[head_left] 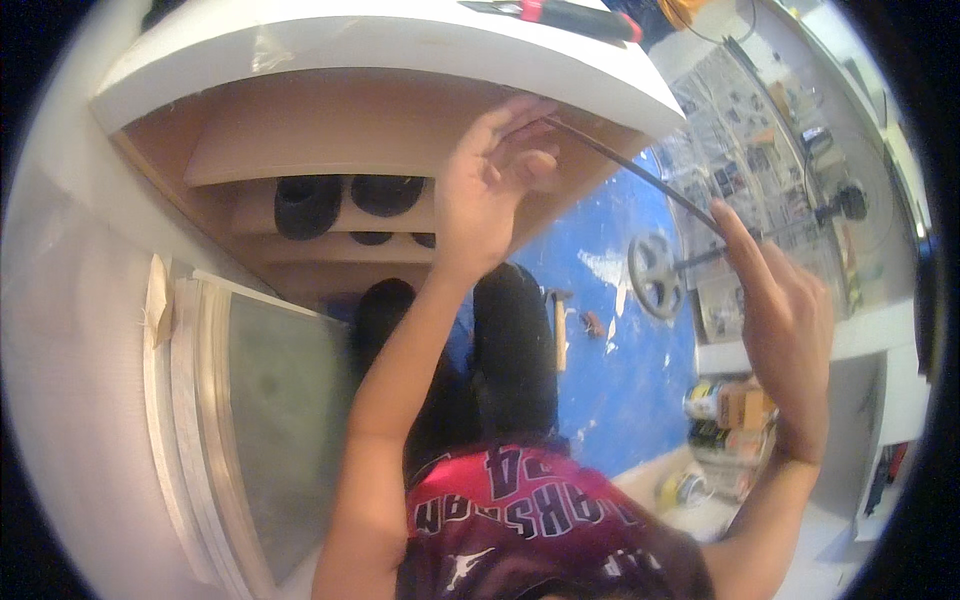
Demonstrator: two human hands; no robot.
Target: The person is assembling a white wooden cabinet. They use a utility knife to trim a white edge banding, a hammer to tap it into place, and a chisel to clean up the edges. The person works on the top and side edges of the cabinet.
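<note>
A thin dark strip [640, 172] slants between my two hands, beside the right end of a white-topped shelf unit [420, 45]. Its far end meets the fingers of my left hand [497, 165], raised just under the front edge of the top with the thumb standing away. My right hand [785, 310] has the nearer end, index finger stretched out along it; the thumb is hidden. On the white top lies a black and red utility knife [575, 18].
Dark shoes [307, 207] stand on the shelves. Framed panels [215, 400] lean at the left. A hammer [560, 335] lies on the blue floor [620, 400] by my legs. To the right are a spoked wheel [655, 275], newspaper sheets [720, 130] and several cans [703, 400].
</note>
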